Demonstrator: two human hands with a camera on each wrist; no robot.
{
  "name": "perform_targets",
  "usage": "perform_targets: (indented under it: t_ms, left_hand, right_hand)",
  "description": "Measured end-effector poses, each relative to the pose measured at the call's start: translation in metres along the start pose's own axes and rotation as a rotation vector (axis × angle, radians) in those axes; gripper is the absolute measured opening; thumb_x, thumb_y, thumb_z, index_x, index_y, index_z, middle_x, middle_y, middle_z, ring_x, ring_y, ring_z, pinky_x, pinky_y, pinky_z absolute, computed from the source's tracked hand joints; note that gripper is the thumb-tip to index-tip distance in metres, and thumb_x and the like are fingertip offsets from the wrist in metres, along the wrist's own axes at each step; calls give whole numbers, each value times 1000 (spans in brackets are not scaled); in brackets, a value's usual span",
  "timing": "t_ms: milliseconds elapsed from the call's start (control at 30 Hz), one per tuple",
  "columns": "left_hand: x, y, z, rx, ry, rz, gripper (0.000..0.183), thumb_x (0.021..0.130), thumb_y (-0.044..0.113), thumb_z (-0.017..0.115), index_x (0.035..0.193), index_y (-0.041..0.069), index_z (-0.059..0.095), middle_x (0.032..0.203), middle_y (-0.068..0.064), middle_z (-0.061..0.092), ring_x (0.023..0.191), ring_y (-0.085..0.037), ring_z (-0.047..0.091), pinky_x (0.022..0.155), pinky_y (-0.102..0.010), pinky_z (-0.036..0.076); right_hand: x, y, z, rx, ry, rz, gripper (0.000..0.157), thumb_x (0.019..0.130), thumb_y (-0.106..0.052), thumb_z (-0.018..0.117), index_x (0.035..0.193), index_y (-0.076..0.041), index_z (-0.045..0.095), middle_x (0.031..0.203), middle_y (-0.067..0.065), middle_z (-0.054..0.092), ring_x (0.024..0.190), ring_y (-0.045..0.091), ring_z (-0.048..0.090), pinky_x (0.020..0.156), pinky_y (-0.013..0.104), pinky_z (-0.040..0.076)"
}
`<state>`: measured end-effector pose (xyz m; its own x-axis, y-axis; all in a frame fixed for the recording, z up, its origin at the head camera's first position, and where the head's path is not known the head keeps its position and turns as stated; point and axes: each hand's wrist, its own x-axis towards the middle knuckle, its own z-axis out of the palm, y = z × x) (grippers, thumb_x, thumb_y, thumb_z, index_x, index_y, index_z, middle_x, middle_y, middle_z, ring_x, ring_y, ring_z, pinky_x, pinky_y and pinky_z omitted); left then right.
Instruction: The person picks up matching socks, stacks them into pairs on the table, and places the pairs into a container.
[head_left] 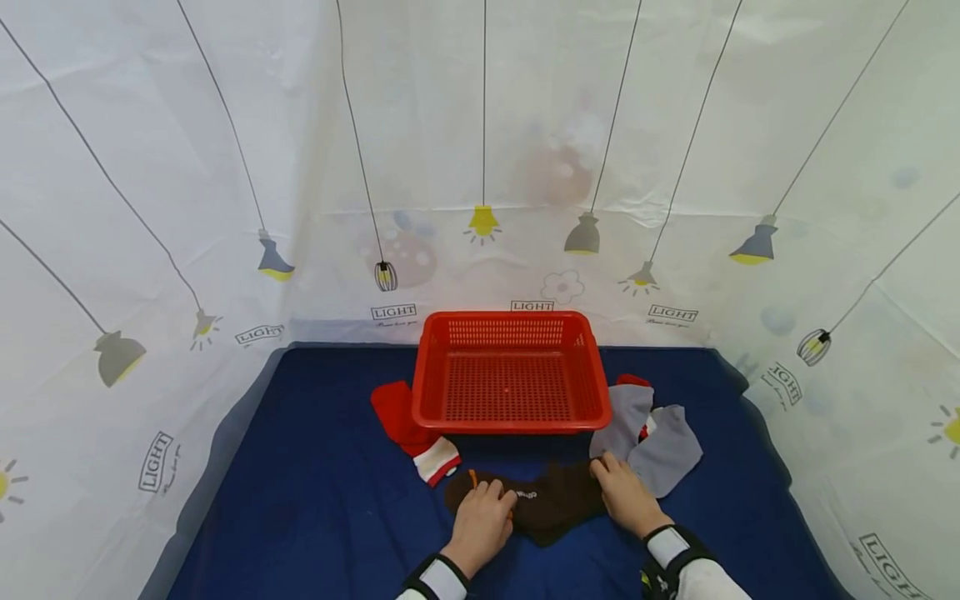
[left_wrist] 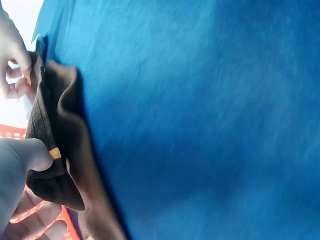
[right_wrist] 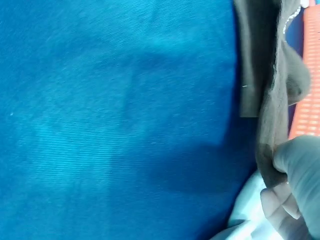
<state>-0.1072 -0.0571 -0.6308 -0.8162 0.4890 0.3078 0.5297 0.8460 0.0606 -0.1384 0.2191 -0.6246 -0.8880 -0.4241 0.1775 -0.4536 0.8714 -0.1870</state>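
A brown sock (head_left: 551,504) with small white lettering is stretched between my two hands, and in the left wrist view more brown fabric (left_wrist: 75,120) hangs beside it. My left hand (head_left: 483,517) pinches one end; near its thumb the ribbed part (left_wrist: 42,125) shows a small orange tab (left_wrist: 55,153). My right hand (head_left: 626,496) grips the other end, thumb and fingers round the brown tip (right_wrist: 272,170) in the right wrist view. A red sock (head_left: 397,412) with a cream and red cuff lies to the left, and grey socks (head_left: 667,454) lie beyond my right hand.
Behind the socks stands a red plastic basket (head_left: 506,387) with slotted walls, nothing in it. Dark blue cloth (head_left: 315,500) covers the surface. White sheeting (head_left: 465,125) printed with lamps encloses the back and sides. Some red fabric (head_left: 633,380) shows by the grey socks.
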Motion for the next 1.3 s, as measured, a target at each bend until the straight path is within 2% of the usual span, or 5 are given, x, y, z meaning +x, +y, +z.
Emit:
perform_targets:
  t_ms: [333,533,767,1000,1300]
  left_hand:
    - [-1,-32,-16,60,119,-16,31,65,19,86,83,17,61,80,-1,54,72,-18,52,62,-29,43]
    - [-12,-44,-22,81,158,-9,34,60,16,86,86,15,65,82,-3,57,74,-19,55,62,-30,45]
    - [-25,-48,-20,90,60,-19,34,62,19,87,88,15,66,82,-3,57,74,-20,55,65,-31,45]
    - [-32,-46,-17,50,-32,-49,41,65,33,89,94,17,65,87,-1,57,79,-19,53,67,-31,44]
    - [-39,-40,-14,24,11,-50,44,61,38,91,90,17,65,85,1,53,75,-16,47,63,-28,36]
  right_hand:
    - [7,-20,-7,49,136,-51,31,71,11,73,92,-7,58,81,2,44,63,14,43,57,26,36]
    - [5,-38,-5,86,113,-62,31,73,10,73,93,-8,58,80,0,43,64,12,43,58,25,37]
    - [-1,-44,-1,105,14,-58,24,79,6,70,93,-9,59,83,1,47,66,15,47,55,24,38]
    - [-5,-39,-1,78,-79,-85,26,81,-7,79,102,-11,64,89,-2,50,73,13,47,58,23,37]
    - [-6,-32,0,46,-150,-132,39,80,-20,83,113,-13,66,102,2,55,81,15,51,61,26,41]
